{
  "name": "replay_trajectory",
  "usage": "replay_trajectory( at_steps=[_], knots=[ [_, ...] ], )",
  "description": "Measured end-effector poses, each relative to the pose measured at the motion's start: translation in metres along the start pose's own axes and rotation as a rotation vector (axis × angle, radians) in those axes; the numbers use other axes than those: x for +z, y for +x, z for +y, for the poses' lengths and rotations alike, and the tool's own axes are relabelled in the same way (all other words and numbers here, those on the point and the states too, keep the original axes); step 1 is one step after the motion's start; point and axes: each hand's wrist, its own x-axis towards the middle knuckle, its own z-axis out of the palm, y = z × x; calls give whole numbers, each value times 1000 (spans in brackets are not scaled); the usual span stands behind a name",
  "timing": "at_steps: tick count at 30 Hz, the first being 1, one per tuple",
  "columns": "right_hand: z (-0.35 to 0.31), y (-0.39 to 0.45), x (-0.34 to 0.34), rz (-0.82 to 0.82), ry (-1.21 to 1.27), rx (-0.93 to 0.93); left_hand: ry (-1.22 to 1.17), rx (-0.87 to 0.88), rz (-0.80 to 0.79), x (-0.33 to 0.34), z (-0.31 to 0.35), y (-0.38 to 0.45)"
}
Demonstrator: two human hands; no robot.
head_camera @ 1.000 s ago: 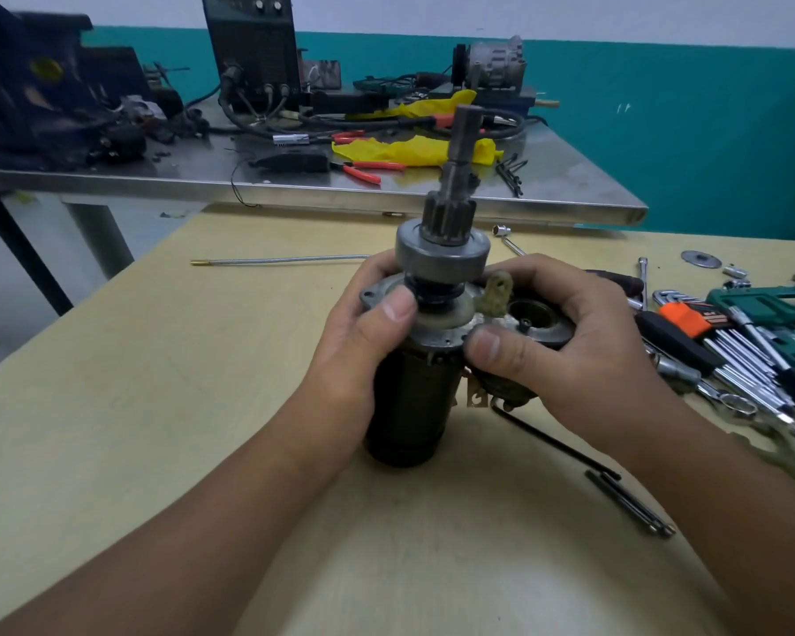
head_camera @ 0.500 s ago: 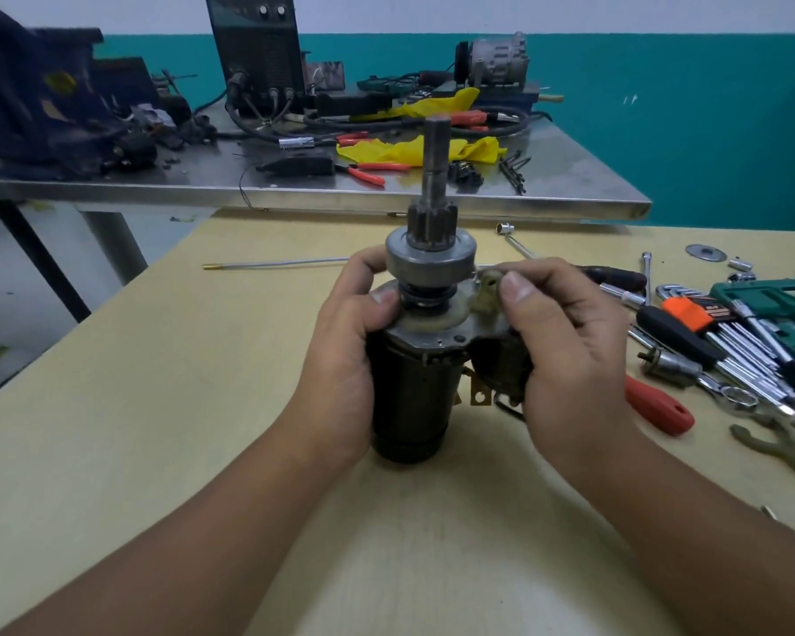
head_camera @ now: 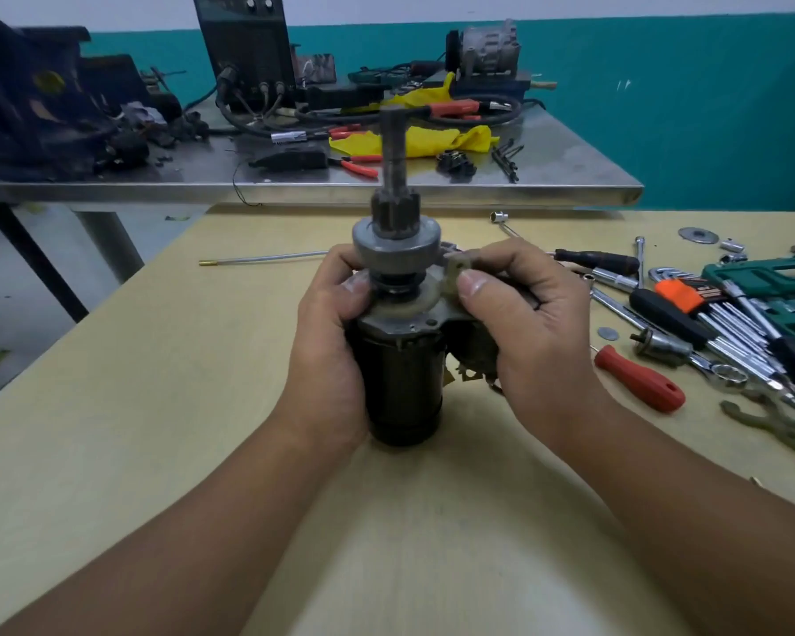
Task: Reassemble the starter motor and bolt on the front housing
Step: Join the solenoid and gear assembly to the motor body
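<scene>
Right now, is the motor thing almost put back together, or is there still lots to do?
Partly done. The black motor body stands upright on the table, with the shaft and gear already poking out the top. The left hand grips the body while the right hand pinches a small tan lever piece beside the gear. No front housing covers the gear yet, so fitting and bolting it remain.

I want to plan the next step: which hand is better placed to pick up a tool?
Right. The right hand is beside the tools, such as the red-handled screwdriver; the left hand grips the starter motor.
</scene>
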Motion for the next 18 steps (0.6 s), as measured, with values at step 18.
replay_trajectory(
  at_steps=[18],
  knots=[
    [-6,15,-9,-193,-168,40,30,76,-8,-6,-3,-1]
  ],
)
